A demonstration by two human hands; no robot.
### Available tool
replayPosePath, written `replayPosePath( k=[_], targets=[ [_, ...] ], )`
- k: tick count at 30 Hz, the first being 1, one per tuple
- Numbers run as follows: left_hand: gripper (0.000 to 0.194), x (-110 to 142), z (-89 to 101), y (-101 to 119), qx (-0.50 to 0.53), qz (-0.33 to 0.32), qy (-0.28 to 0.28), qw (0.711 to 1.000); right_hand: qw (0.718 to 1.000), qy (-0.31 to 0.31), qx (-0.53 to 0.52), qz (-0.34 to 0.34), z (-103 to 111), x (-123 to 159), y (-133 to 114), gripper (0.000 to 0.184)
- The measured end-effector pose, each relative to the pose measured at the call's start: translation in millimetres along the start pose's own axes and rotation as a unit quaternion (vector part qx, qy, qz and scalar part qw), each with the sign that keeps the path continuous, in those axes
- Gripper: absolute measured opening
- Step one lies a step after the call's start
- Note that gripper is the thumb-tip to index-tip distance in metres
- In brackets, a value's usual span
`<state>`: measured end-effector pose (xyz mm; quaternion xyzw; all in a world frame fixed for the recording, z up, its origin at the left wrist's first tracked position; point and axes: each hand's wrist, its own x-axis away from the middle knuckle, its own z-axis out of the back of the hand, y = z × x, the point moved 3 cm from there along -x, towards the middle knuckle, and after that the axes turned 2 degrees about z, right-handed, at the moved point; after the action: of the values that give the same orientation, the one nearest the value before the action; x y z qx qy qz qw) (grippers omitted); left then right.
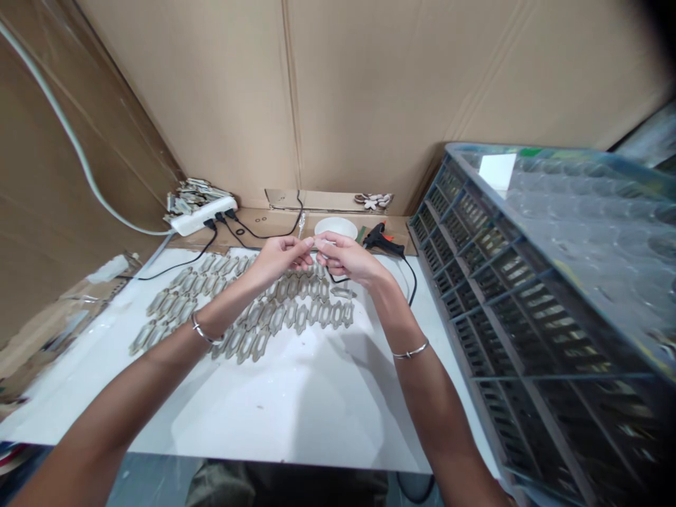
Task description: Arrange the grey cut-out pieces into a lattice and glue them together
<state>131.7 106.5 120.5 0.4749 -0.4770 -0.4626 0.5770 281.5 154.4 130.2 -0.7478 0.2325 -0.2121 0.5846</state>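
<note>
Pinching a small sliver (301,225) between left hand (279,258) and right hand (348,258), fingers (305,243) closed, above tiles (296,310) on the table (274,408).

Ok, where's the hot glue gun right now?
In the head view, the hot glue gun lies right of the white bowl, just beyond the person's right hand.

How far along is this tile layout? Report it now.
Done: rows of interlocked beige tile pieces lie on the white board. In hand: the left hand and right hand pinch a slim piece between them. Left: a heap of similar pieces sits behind the power strip, apparently unplaced; the glue gun lies untouched.
</note>
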Motion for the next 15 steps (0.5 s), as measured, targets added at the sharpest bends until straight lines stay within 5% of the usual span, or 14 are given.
replayPosePath(
  k=[15],
  targets=[
    [0.046, 3.6, -1.9, -8.7, 0.101, -0.002, 0.044, 0.994, 0.999, -0.029, -0.035, -0.019, -1.1, 1.9, -2.6, 0.016]
  ],
)
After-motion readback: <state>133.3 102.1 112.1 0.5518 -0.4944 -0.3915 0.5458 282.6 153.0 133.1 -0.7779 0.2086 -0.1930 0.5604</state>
